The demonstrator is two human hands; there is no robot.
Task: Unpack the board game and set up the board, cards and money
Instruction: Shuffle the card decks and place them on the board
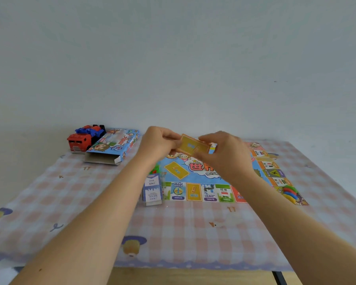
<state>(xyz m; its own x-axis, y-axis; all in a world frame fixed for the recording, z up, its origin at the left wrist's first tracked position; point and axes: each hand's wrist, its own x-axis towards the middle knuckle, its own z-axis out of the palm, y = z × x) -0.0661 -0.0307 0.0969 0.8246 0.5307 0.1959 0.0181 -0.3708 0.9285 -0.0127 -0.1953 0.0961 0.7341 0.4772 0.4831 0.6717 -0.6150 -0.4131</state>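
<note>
The colourful game board [212, 182] lies unfolded on the table, partly hidden behind my arms. Above it, my left hand [158, 144] and my right hand [224, 153] together hold a small stack of yellow cards [192, 145], fingers curled round its two ends. A pile of blue-and-white paper money [152, 189] lies at the board's left edge. The open game box [113, 147] lies at the back left, its flap end facing me. Coloured plastic pieces [290, 193] sit on the board's right corner.
A red and blue toy truck [84, 137] stands behind the box at the back left. A pink checked cloth [74, 202] covers the table; its wooden front edge [193, 275] shows below. A plain wall rises behind.
</note>
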